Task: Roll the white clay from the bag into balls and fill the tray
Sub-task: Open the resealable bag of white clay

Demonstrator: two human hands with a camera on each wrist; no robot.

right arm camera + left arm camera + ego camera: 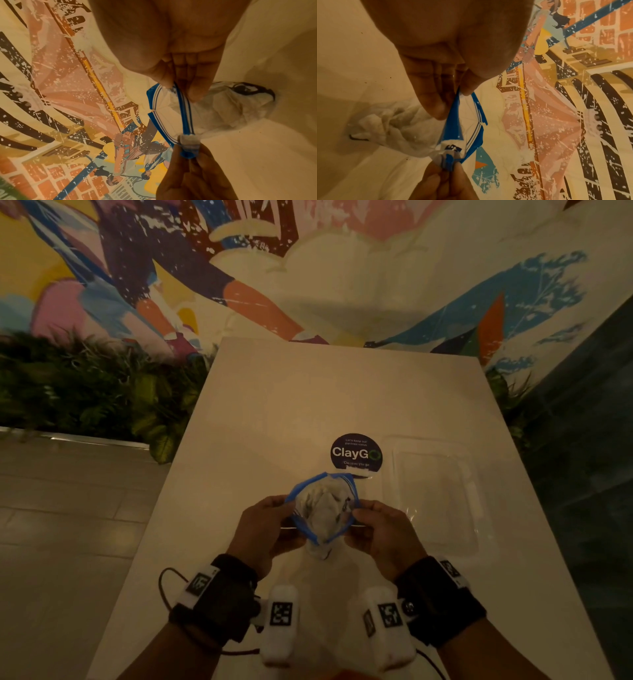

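Note:
A clear zip bag [322, 508] with a blue seal strip holds a lump of white clay [323, 510]. Its mouth is pulled open into a diamond above the white table [274, 412]. My left hand [263, 525] pinches the left end of the blue rim [453, 108], and my right hand [380, 525] pinches the right end [180, 94]. In both wrist views the other hand pinches the far end of the rim, and the bag body [399, 121] [223, 108] hangs below, crumpled. A clear plastic tray [435, 491] lies to the right of the bag with nothing in it.
A round dark "ClayGo" sticker [356, 453] sits on the table just beyond the bag. Green plants [85, 392] line the floor left of the table, under a painted wall mural [239, 268]. The table's left and right edges lie close on either side.

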